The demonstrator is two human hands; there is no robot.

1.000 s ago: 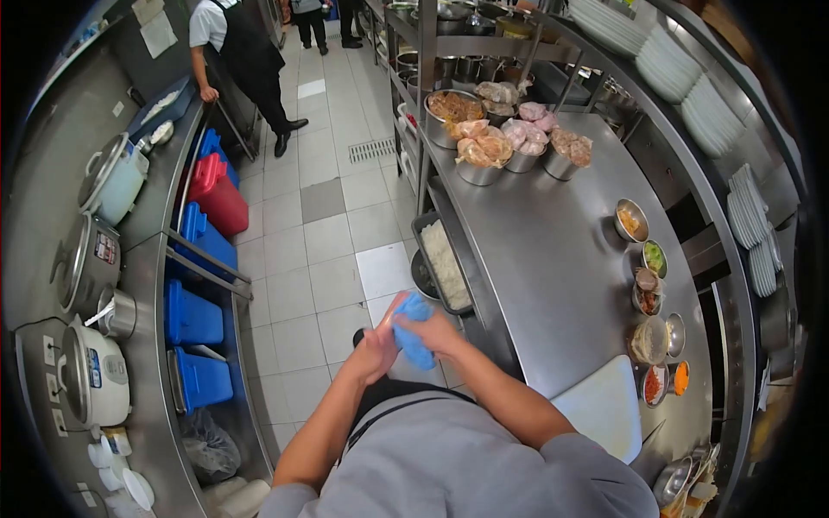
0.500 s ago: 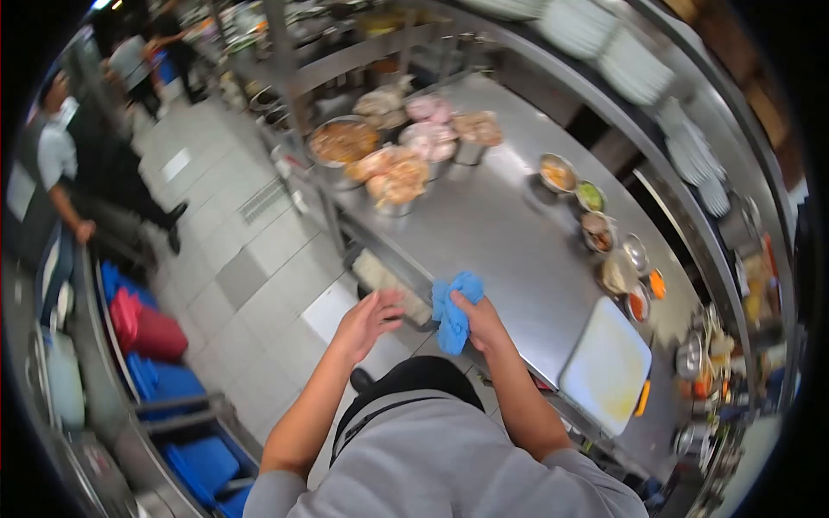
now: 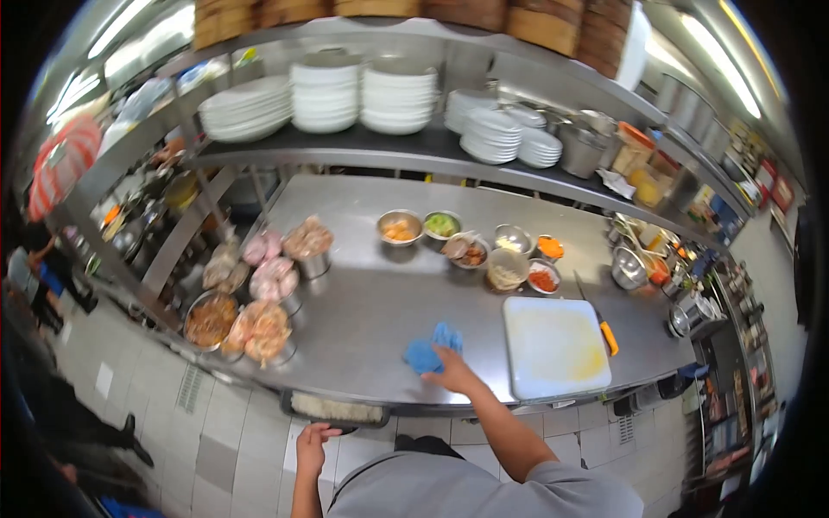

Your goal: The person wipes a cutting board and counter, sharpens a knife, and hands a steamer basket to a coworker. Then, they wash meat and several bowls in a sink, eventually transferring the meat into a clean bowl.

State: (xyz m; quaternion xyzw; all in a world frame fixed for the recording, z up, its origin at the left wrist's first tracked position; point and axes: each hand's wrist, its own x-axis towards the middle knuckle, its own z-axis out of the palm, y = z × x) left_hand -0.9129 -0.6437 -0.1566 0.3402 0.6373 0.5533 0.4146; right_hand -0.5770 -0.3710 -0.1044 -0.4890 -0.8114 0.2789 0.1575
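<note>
My right hand (image 3: 451,373) is on a crumpled blue cloth (image 3: 423,354), over the front part of the steel table (image 3: 363,302). Its fingers are partly hidden against the cloth. My left hand (image 3: 313,445) is loosely open and holds nothing, low in front of the table beside a dark tray of white grains (image 3: 338,408). Right of the cloth lies a white cutting board (image 3: 553,345) with yellow stains. A knife with an orange handle (image 3: 610,338) rests along the board's right side.
Metal containers of raw meat (image 3: 263,332) crowd the table's left end. Behind the board stand bowls of chopped food (image 3: 507,269). White plates (image 3: 325,95) fill the shelf above. People are in the aisle at left, one in dark trousers (image 3: 78,406).
My view has swung right to face the table. The blue cloth, lifted near the table's edge before, is now at the tabletop under my right hand. My left hand has lowered.
</note>
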